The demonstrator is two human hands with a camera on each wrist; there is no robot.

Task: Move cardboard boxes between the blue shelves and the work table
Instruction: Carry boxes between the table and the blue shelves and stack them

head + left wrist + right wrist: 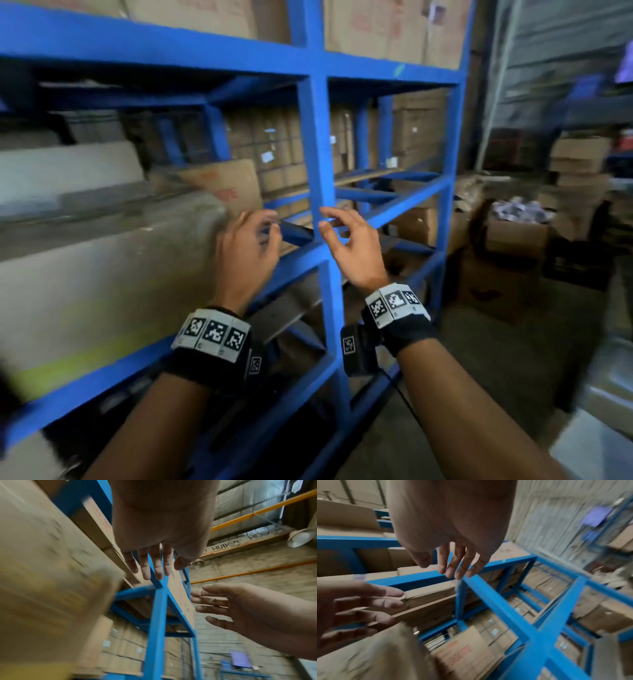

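Observation:
A large cardboard box (102, 267) lies on the middle level of the blue shelves (317, 164), blurred, filling the left bay. My left hand (251, 240) hovers just past the box's right end, fingers relaxed and holding nothing. My right hand (346, 240) is raised beside it in front of the blue upright post, fingers spread and empty. The left wrist view shows the box (42, 588) close on the left, my left fingers (152, 563) straight, and my right hand (231, 609) open. In the right wrist view my right fingers (458, 563) hang loose above a blue beam (496, 601).
More cardboard boxes (387, 31) fill the top level and the back of the rack (274, 144). A smaller printed box (226, 185) stands behind the large one. Open boxes (513, 240) and stacked cartons (579, 164) crowd the floor at the right.

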